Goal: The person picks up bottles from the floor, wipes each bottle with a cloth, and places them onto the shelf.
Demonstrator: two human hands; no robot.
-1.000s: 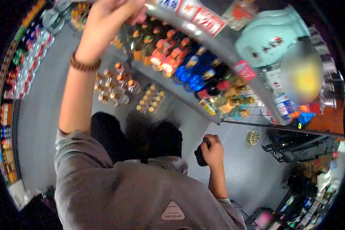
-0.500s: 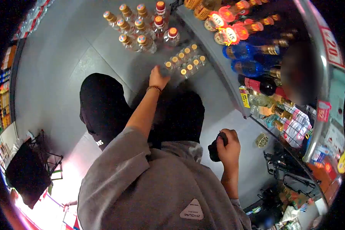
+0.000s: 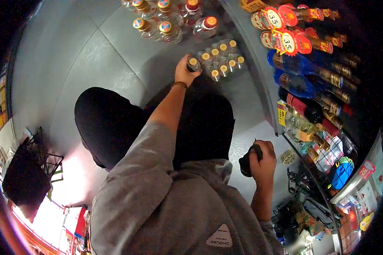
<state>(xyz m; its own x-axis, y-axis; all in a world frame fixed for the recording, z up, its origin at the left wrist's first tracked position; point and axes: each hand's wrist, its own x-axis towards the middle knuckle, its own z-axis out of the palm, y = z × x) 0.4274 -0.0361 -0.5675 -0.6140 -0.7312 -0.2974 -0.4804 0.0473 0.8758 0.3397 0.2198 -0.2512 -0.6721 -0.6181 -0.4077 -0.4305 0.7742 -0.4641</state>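
The biggest thing is the grey floor, which spreads ahead of and beside both grips. The shelf stands to the right of the left grip; on it are blue bottles, and bottles with red price tags. Two knees in black trousers are bent, nearer to the body than the left grip. Big bottles, some with red caps, stand upright on the floor beyond this grip. Small bottles with yellow caps stand close together on the floor, just to its right. The right grip is closed around a black item; what it is exactly, I cannot tell. The left grip is narrow, its fingers curved around one small bottle, yellow cap up. Whether this bottle touches the floor, I cannot tell.
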